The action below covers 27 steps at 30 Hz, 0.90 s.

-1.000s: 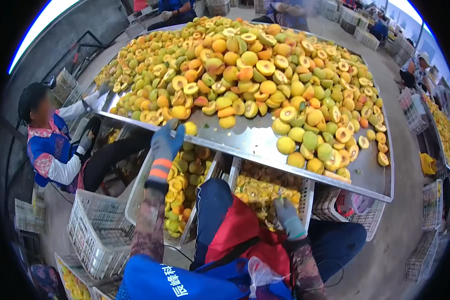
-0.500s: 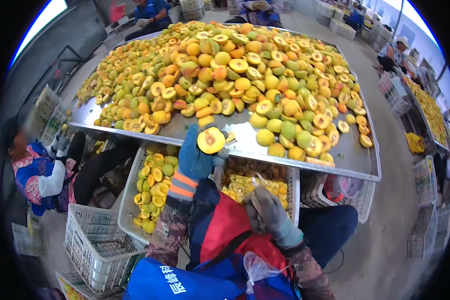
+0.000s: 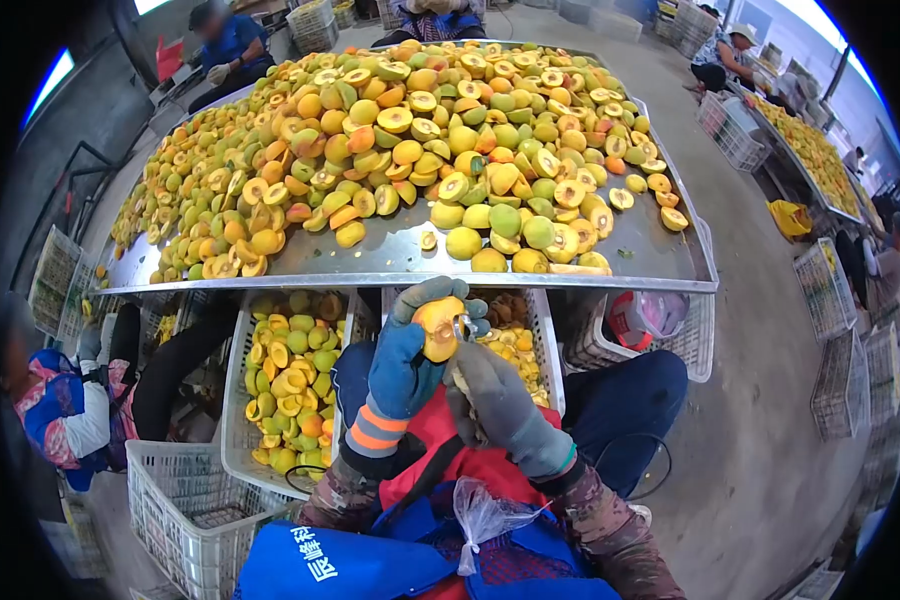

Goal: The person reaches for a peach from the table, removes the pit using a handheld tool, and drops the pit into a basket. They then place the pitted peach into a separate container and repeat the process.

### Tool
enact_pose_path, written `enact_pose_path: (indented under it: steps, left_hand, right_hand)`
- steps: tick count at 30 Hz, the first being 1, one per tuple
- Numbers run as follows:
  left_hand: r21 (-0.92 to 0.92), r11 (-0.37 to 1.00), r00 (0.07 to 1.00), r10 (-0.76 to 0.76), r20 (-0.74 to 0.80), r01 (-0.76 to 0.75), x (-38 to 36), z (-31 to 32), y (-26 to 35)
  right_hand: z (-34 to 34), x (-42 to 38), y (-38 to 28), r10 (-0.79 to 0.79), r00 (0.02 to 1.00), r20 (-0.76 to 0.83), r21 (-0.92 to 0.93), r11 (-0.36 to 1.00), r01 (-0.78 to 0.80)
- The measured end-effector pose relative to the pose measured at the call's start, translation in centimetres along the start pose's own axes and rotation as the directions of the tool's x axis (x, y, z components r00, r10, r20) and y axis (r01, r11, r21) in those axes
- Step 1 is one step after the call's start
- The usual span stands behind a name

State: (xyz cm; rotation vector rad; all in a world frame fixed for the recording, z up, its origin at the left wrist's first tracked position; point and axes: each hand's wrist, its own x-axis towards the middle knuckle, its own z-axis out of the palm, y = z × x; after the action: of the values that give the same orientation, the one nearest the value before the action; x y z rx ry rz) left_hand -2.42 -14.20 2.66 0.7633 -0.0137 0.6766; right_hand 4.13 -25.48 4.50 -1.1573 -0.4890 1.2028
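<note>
My left hand, in a blue-grey work glove with an orange-striped cuff, is closed round a yellow peach half. Close in front of my lap, my right hand, in a grey glove, grips a small metal pitting tool. Its shiny end meets the right side of the peach half, while the glove hides its handle. Just beyond both hands runs the front edge of a metal table, heaped with halved peaches, many with brown pits showing.
Below the table edge, a white crate of peach halves stands left of my legs, another crate beyond my right hand. A grey crate sits lower left. A person sits at the left; others work beyond the table.
My left hand has drawn the peach half back from the table edge and turned it. My right hand has come up to it with the tool. The view has shifted rightward.
</note>
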Motion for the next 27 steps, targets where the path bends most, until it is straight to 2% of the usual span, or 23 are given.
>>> enact_pose_path:
  steps: [2, 6, 8, 12, 14, 15, 16, 17, 18, 19, 20, 21, 22, 23, 24, 26, 27]
  left_hand:
    - [0.160, 0.987, 0.999, 0.002, -0.037, 0.004, -0.5, 0.3, 0.1]
    - [0.228, 0.972, 0.998, 0.058, -0.001, -0.056, -1.3, 0.1, -0.2]
    - [0.289, 0.953, 0.995, 0.096, -0.002, -0.091, -1.6, -0.2, -0.4]
    - [0.275, 0.960, 0.997, 0.034, 0.068, -0.051, -1.3, -1.0, 0.1]
    - [0.458, 0.882, 0.994, -0.090, -0.059, 0.107, -1.3, -1.3, 0.5]
    - [0.667, 0.744, 0.998, 0.067, -0.002, -0.049, -1.6, -0.5, 0.4]
    - [0.668, 0.742, 0.998, 0.069, -0.004, -0.049, -1.6, -0.6, 0.4]
    - [0.509, 0.845, 0.966, -0.029, -0.256, 0.161, -1.5, -0.7, 0.4]
    - [0.286, 0.901, 0.868, -0.167, -0.468, 0.327, -1.3, -0.8, 0.3]
    - [0.300, 0.903, 0.859, -0.127, -0.496, 0.307, -1.1, 0.0, 0.3]
    - [0.295, 0.905, 0.855, -0.127, -0.502, 0.308, -1.0, 0.0, 0.6]
    - [0.412, 0.840, 0.888, -0.162, -0.431, 0.353, -1.0, 0.0, 0.7]
    - [0.524, 0.758, 0.907, -0.211, -0.364, 0.387, -1.3, -0.1, 0.9]
    - [0.621, 0.707, 0.937, -0.191, -0.292, 0.338, -1.5, -0.1, 0.9]
    - [0.617, 0.705, 0.933, -0.199, -0.300, 0.349, -1.7, -0.2, 0.8]
    - [0.476, 0.852, 0.975, -0.212, -0.066, 0.217, -0.9, -0.4, 0.5]
    - [0.249, 0.931, 0.962, -0.271, -0.027, 0.269, -0.2, -0.6, 0.2]
  right_hand:
    - [0.8, -0.7, -0.4, 0.027, 0.996, -0.083, -0.115, 0.993, -0.037]
    - [0.7, -0.9, -0.3, 0.052, 0.997, -0.058, -0.133, 0.989, -0.059]
    - [0.9, -1.6, -1.0, 0.196, 0.976, 0.095, -0.066, 0.979, -0.191]
    - [-0.4, -1.0, 0.2, 0.184, 0.965, 0.189, -0.009, 0.983, -0.186]
    - [-0.1, -0.4, 1.0, 0.214, 0.977, 0.008, -0.112, 0.971, -0.212]
    - [-0.2, 0.3, 2.8, 0.210, 0.978, 0.012, -0.111, 0.972, -0.208]
    - [-0.4, 1.1, 5.6, -0.130, 0.991, -0.017, -0.328, 0.937, 0.117]
    - [-0.2, 1.4, 6.4, -0.450, 0.892, 0.034, -0.528, 0.750, 0.399]
    - [-0.5, 1.4, 6.7, -0.447, 0.894, 0.040, -0.530, 0.749, 0.398]
    - [-0.5, 0.8, 6.1, -0.244, 0.969, 0.051, -0.472, 0.849, 0.238]
    - [-0.5, 0.3, 5.3, -0.031, 0.997, 0.075, -0.415, 0.908, 0.059]
    - [-0.5, 0.0, 4.3, -0.019, 0.997, 0.078, -0.416, 0.908, 0.050]
    - [-0.4, -0.3, 3.1, 0.175, 0.977, 0.123, -0.360, 0.925, -0.121]
    - [-0.6, -0.4, 2.5, 0.357, 0.917, 0.178, -0.308, 0.905, -0.293]
    - [-1.4, -0.3, 2.3, 0.366, 0.914, 0.177, -0.302, 0.904, -0.303]
    - [-2.9, 0.1, 2.0, 0.445, 0.805, 0.392, -0.149, 0.894, -0.422]
    - [-2.8, 0.1, 2.1, 0.351, 0.835, 0.424, -0.085, 0.933, -0.349]
